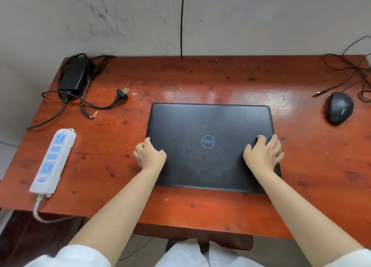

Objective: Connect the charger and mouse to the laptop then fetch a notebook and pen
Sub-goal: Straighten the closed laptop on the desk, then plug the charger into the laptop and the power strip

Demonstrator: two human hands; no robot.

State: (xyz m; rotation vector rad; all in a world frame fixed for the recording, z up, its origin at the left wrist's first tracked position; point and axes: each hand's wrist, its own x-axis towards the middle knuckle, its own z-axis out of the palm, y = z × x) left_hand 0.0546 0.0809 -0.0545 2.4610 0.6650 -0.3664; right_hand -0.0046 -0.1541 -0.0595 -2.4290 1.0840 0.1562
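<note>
A closed black laptop (208, 126) lies flat in the middle of the red wooden desk (180, 78). My left hand (149, 156) grips its left edge, fingers curled. My right hand (264, 153) rests on the lid near its right edge, fingers wrapped over the side. The black charger brick (75, 74) sits at the far left corner, with its wall plug (121, 93) and barrel connector (89, 115) lying loose on the desk. A black mouse (339, 110) sits at the far right, its USB plug (321, 92) free on the desk. No notebook or pen shows.
A white power strip (53, 160) with blue sockets lies along the desk's left edge, its cord hanging off the front. Tangled mouse cable (355, 70) covers the far right corner. A black cable (182, 21) runs down the grey wall behind the desk.
</note>
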